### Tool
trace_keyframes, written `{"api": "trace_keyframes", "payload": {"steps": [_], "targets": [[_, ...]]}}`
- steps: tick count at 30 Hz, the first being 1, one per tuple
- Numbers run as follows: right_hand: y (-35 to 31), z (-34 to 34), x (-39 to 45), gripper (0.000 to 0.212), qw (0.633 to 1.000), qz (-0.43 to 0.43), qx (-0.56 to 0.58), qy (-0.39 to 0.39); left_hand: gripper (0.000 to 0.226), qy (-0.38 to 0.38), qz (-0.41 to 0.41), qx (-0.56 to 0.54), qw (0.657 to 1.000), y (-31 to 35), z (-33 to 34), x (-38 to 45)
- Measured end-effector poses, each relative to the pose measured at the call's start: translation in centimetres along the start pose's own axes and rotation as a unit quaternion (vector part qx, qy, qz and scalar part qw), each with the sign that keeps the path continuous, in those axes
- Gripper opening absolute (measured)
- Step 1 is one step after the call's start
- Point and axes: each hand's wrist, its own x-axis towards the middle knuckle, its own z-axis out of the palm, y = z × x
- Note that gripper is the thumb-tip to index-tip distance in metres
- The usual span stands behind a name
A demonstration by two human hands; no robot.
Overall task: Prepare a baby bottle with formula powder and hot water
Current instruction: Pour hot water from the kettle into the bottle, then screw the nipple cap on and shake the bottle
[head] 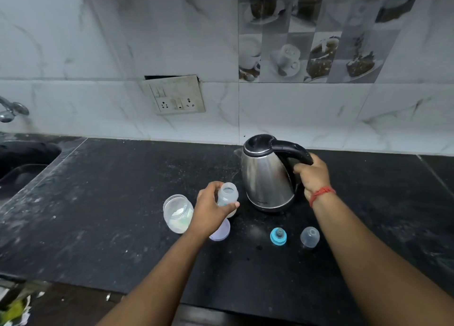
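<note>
Nearest: teal-ringed teat (pixel 278 236) and clear domed cap (pixel 310 236) loose on the black speckled worktop (pixel 110 203), in front of the kettle (pixel 266 176). Left hand (pixel 212 209) wrapped round the open baby bottle (pixel 228 195), just left of the kettle. Right hand (pixel 313 176), fingers curled round the black handle. Steel belly smooth, probably heavy and hot; handle only. Bottle light, translucent plastic, easily tipped. Powder jar (pixel 177 212) further left.

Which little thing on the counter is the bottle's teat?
Find the steel kettle on the black counter. Nearer the person than its base lie two small pieces. The teat is the left one, with a blue ring; the dome cap beside it is all clear.
</note>
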Motion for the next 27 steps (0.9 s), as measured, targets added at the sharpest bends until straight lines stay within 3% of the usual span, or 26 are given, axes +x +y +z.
{"api": "trace_keyframes", "payload": {"steps": [16,25,27], "targets": [[5.0,1.1,2.9,0.041,0.998,0.053,0.028,-0.004,0.049,-0.061,-0.014,-0.055,0.997,-1.9,-0.4,-0.8],[6.6,-2.0,4.1,0.041,0.988,0.099,-0.106,-0.061,0.051,-0.065,0.004,-0.065,0.996,-1.4,0.5,-0.1],[6.5,-2.6,3.8,0.046,0.982,0.108,-0.155,-0.019,0.053,-0.066,0.006,-0.062,0.996,-1.4,0.9,0.0]]}}
